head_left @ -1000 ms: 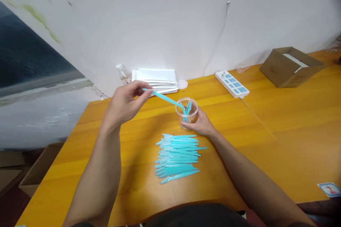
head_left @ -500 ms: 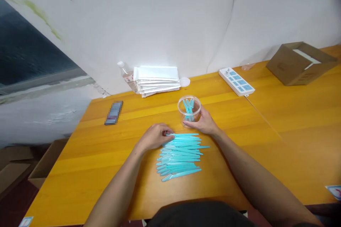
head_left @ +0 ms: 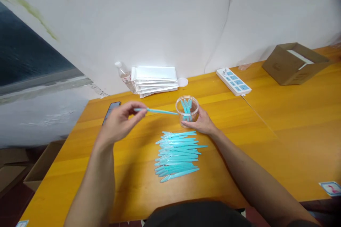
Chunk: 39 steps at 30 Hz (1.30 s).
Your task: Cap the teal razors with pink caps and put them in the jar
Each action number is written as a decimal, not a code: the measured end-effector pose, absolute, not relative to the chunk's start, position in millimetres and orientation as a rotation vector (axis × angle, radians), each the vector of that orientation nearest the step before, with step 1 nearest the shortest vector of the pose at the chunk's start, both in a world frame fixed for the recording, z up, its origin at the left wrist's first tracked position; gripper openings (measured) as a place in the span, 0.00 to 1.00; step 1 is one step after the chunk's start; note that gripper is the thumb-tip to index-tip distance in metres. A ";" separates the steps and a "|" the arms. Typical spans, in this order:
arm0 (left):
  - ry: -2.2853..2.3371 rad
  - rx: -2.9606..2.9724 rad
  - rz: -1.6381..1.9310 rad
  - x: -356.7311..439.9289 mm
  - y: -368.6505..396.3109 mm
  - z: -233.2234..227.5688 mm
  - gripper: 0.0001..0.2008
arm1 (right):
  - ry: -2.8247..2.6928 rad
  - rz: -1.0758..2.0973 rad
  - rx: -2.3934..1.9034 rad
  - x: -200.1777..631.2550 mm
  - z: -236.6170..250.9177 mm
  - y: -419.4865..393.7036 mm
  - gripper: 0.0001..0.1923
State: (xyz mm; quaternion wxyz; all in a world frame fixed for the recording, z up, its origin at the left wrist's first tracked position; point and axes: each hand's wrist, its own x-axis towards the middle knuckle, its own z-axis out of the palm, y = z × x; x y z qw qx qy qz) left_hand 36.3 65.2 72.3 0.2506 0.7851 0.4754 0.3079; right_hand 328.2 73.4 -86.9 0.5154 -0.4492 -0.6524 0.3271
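My left hand (head_left: 118,122) is raised above the table, thumb and fingers closed on one slim turquoise eyebrow razor (head_left: 163,111). That razor lies nearly level, its thin end pointing right and appearing at the side of a clear plastic tub (head_left: 182,116). Fingers and thumb of my right hand (head_left: 201,122) are wrapped round the tub's right side. Several turquoise razors (head_left: 187,108) stand crossed inside it. Below the tub, a spread of similar razors (head_left: 178,154) lies side by side on the table, mostly with thin ends to the right.
Along the wall are a plastic bottle (head_left: 125,77), a stack of white packets (head_left: 156,78), a round lid (head_left: 182,82), a power strip (head_left: 233,81) and an open cardboard box (head_left: 290,65). A phone (head_left: 113,106) lies behind my left hand on the wooden table (head_left: 149,198).
My left hand has lifted one razor from the top of the spread and moved up and left with it. My right hand still holds the tub in place.
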 end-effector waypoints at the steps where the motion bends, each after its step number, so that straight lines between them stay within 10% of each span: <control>1: 1.303 2.204 0.873 44.8 72.1 86.8 0.14 | -1.561 0.793 -1.082 328.1 -86.7 73.1 0.49; 13: 1.177 2.474 0.929 111.8 100.7 138.0 0.10 | -1.567 0.785 -1.072 328.3 -83.8 73.1 0.49; 26: 1.211 2.188 0.178 50.4 49.0 -0.3 0.10 | -1.566 0.770 -1.112 327.9 -87.5 73.9 0.48; 39: 1.222 1.733 0.444 26.3 21.4 -40.6 0.15 | -1.598 0.754 -1.095 328.1 -87.7 73.5 0.48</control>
